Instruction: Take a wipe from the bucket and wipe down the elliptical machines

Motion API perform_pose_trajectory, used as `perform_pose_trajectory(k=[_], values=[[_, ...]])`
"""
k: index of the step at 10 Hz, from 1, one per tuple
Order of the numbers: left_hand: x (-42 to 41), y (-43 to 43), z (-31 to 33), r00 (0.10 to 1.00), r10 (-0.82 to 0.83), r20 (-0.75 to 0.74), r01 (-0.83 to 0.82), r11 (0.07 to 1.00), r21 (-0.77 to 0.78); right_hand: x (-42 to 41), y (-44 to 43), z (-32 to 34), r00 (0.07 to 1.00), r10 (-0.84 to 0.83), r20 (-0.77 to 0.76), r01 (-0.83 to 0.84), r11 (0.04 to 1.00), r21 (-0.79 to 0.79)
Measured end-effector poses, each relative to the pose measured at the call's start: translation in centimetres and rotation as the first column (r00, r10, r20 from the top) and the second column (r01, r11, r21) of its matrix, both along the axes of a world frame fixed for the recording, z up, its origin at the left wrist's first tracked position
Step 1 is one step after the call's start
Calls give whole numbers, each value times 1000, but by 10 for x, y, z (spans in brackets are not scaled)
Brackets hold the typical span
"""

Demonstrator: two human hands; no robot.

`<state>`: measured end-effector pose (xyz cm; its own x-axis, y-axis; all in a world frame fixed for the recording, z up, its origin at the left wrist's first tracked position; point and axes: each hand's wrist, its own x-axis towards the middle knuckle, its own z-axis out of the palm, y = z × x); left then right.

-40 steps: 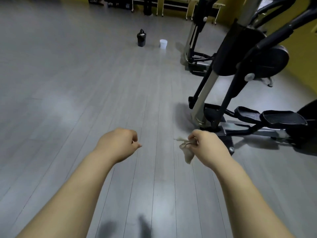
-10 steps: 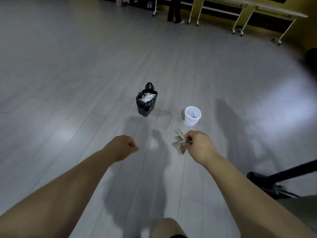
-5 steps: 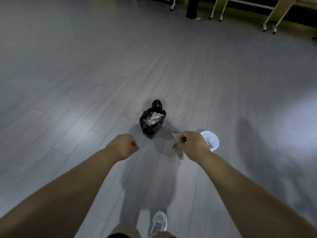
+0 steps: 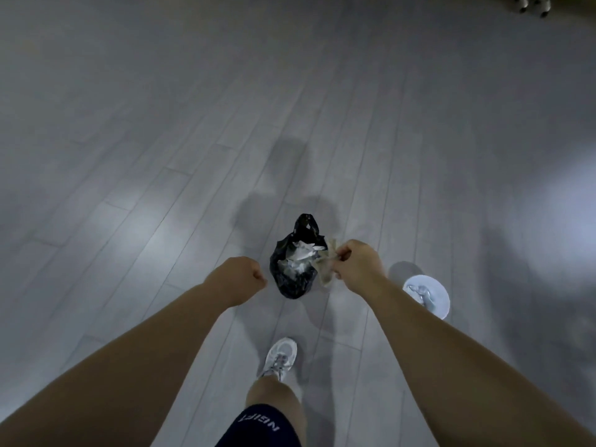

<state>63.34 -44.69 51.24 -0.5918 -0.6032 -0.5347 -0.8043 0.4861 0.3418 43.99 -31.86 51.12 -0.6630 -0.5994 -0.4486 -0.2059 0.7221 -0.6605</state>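
My right hand (image 4: 358,265) pinches a crumpled, dirty wipe (image 4: 326,268), which hangs at the right rim of a black rubbish bag (image 4: 292,279) standing open on the floor with several white used wipes inside. My left hand (image 4: 238,275) is a closed fist with nothing in it, just left of the bag. A small white bucket (image 4: 429,295) stands on the floor to the right of my right forearm, something pale showing inside. No elliptical machine is in view.
Grey plank floor (image 4: 161,156) spreads all around. My right leg with a white trainer (image 4: 280,358) steps forward just short of the bag. Castor wheels of some furniture (image 4: 532,1) show at the far top right.
I have walked away from the ellipticals up to the bag and bucket, which now lie right below my hands. The wipe in my right hand has moved over the bag's rim.
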Motion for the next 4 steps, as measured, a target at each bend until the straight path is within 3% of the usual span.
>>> perform_pose_trajectory(k=[1,3,4], values=[[-17,-42,-3,999,-32,33,32,999,17,-13,-40,-14,997,-55,59,56,998,-15],[-46,-100,-17,992,-86,87,80,994,75,-35,-93,-41,926,-92,365,112,993,-34],[-58,-111,-26,990,-104,92,93,989,112,-38,-94,-54,939,-101,328,98,995,26]])
